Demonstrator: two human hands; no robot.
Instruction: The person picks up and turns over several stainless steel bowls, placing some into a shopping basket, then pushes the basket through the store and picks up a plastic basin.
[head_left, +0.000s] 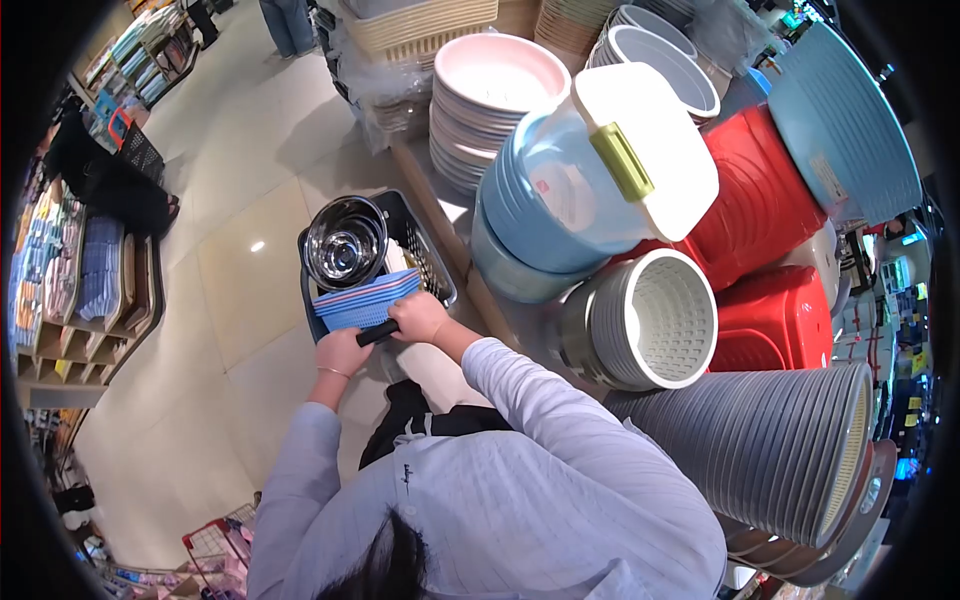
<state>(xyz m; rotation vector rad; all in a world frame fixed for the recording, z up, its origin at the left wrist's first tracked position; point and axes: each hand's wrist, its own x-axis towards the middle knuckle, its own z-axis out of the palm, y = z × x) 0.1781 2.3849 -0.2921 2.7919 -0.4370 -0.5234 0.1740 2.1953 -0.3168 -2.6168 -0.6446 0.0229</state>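
My left hand is closed around the near end of a black handle. Around the other end of that handle my right hand is closed too, its fingers beside the blue goods. Just beyond my hands is a dark shopping basket. Shiny metal bowls, nested together, rest in its left part. A stack of blue plastic baskets lies in the near part, close to both hands. Something white shows between the bowls and the basket's side; I cannot make it out.
To my right stand stacked pink basins, blue tubs, a white lid, pale waste bins, red stools and grey nested bins. Shelves of goods and a person in black are on the left, across the tiled floor.
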